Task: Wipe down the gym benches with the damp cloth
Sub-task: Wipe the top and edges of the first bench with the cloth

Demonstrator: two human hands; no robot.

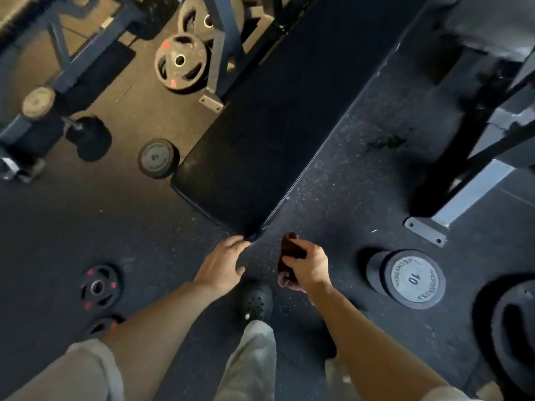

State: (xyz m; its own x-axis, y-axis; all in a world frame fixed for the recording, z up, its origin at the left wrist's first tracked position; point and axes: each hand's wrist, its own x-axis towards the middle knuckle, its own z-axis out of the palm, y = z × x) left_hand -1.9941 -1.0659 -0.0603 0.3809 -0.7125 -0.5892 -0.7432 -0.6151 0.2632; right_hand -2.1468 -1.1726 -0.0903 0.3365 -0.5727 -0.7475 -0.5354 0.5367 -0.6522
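The black bench (260,134) runs lengthwise away, toward upper right. The left hand (221,267) reaches, fingers relaxed, at its near corner; the right hand (308,264) grips a dark red cloth (291,256).

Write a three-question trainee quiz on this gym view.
1. True or false: the cloth is lying flat on the bench pad.
2. Which hand grips the cloth? A) left hand B) right hand
3. Fill in: the dumbbell on the floor to the person's right is marked ___.

Key: 1 false, it is held off the pad, near its closest corner. 2 B; the left hand's fingers reach to that corner, holding nothing. 3: 10.
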